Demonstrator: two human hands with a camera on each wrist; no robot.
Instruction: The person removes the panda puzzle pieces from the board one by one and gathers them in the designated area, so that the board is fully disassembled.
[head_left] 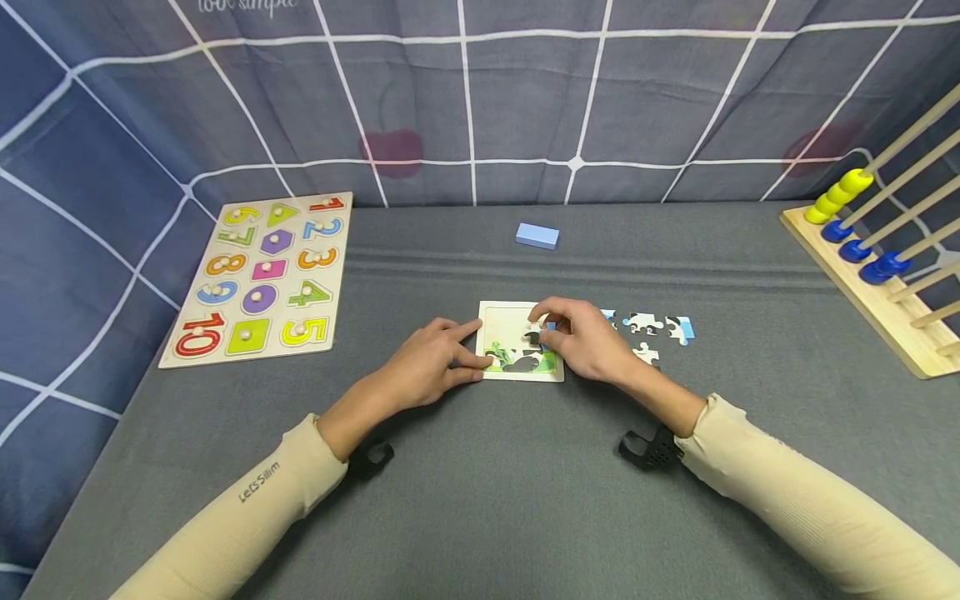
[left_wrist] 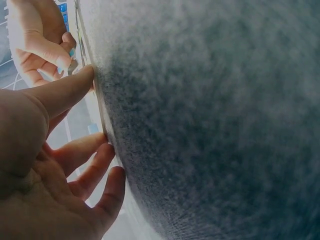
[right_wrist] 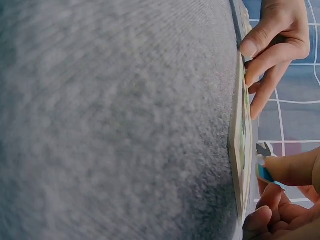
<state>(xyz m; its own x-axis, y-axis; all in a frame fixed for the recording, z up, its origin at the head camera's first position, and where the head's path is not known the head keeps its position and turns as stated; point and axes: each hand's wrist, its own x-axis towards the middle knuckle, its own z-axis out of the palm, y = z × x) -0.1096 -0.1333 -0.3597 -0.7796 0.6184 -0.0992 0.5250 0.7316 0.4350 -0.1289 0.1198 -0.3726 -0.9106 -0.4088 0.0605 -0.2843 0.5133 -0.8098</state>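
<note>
A small jigsaw tray (head_left: 504, 315) with a pale frame lies flat on the grey table, its lower part filled with green and black-and-white panda pieces. At its left edge my left hand (head_left: 429, 364) rests with spread fingers touching the frame. Over the tray's right side, my right hand (head_left: 581, 340) pinches a puzzle piece (right_wrist: 263, 172) that shows blue, black and white; in the head view the fingers partly cover it. To the right of that hand lie several loose puzzle pieces (head_left: 681, 329), some partly hidden behind it.
A wooden number-and-shape peg board (head_left: 247, 308) lies at the left. A blue block (head_left: 537, 236) sits behind the tray. At the right stands a wooden bead counter (head_left: 862, 283) with yellow and blue beads. A gridded curtain (head_left: 525, 100) hangs along the table's back.
</note>
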